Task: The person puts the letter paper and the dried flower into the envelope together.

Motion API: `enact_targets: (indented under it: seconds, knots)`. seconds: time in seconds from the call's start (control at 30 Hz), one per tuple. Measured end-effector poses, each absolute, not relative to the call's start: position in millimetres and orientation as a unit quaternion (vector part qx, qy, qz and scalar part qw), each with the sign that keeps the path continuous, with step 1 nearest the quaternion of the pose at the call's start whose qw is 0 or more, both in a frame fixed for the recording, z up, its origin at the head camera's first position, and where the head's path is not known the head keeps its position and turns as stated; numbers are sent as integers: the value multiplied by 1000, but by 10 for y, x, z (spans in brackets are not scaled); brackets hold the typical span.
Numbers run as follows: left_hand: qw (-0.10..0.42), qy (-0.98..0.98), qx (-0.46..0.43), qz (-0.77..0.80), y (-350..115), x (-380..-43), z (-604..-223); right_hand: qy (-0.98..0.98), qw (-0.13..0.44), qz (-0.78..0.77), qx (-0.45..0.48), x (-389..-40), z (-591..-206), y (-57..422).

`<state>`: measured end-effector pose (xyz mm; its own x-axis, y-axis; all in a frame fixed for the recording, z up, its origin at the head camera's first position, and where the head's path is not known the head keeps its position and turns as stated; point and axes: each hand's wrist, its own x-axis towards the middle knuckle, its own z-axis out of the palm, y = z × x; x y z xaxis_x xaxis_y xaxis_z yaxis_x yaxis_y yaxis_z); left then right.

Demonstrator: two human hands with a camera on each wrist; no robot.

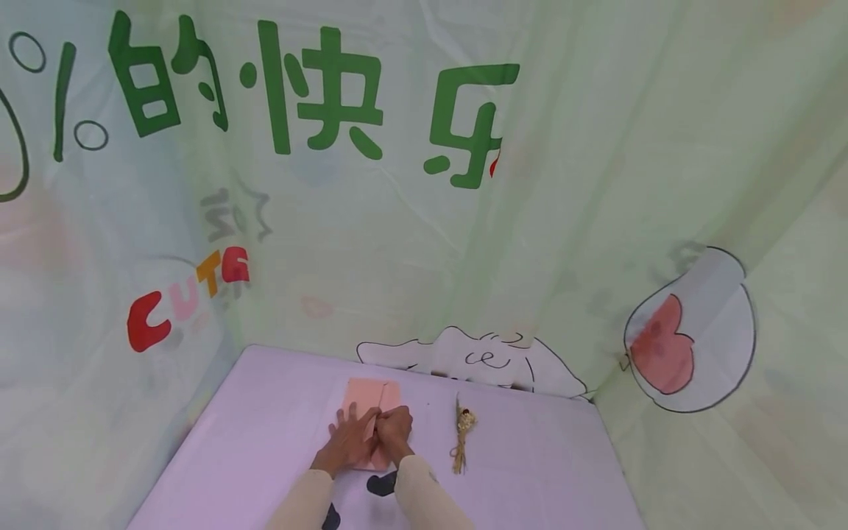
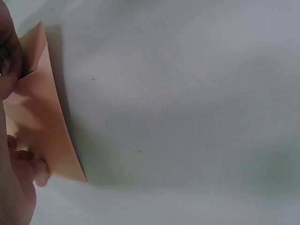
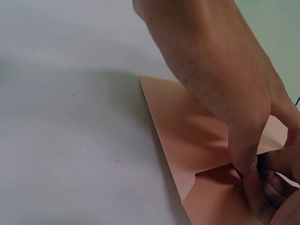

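A salmon-pink folded paper [image 1: 361, 390] lies on the table, its fold standing partly raised beneath both hands. Across its left part rests my left hand [image 1: 349, 442], fingers spread, with the thumb reaching to the fold's edge. My right hand [image 1: 395, 428] has curled fingers and pinches the paper at that fold, right beside the left thumb. In the right wrist view, the left hand [image 3: 215, 70] arches over the paper [image 3: 187, 126], and fingertips of the right hand [image 3: 276, 187] meet its thumb. The pinched spot is mostly hidden by fingers.
A small bunch of dried flowers [image 1: 461, 434] tied with twine lies right of the paper. Dark printed shapes [image 1: 381, 483] show on the pale lilac table [image 1: 543, 456] near the sleeves. Printed fabric walls [image 1: 397, 258] enclose the table's back and sides.
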<state>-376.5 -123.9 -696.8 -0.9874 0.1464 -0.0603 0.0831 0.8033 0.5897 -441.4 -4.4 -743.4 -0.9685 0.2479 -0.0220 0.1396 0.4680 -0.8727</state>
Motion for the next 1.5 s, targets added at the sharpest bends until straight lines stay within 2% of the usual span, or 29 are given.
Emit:
enact_targets:
  seconds: [0.17,0.27,0.3,0.43,0.57,0.83,1.07,1.2,1.5]
  knots:
    - [36,946,62,316,-1186,-3755,-7003,-853,52,509,-106,-4269,-7116,66]
    - [28,947,57,314,-1170,-3753,-7036,-860,91,492,-95,-4230,-6961,144]
    - [28,948,55,312,-1168,-3755,-7046,-861,120,488,-77,-4293,-7050,196]
    - [23,952,44,301,-1169,-3770,-7064,-865,189,462,-54,-4331,-6940,338]
    - [28,955,42,293,-1184,-3755,-7032,-861,204,459,-79,-4314,-6650,444]
    - [15,940,69,333,-1225,-3679,-7032,-845,267,455,-83,-4348,-6409,777]
    - [19,937,83,339,-1192,-3590,-6853,-835,288,454,-121,-4327,-6323,1071]
    - [42,940,71,331,-1177,-3603,-6861,-835,275,454,-146,-4254,-6335,1225]
    - [55,944,62,319,-1179,-3623,-6910,-822,249,472,-198,-4089,-6680,1423]
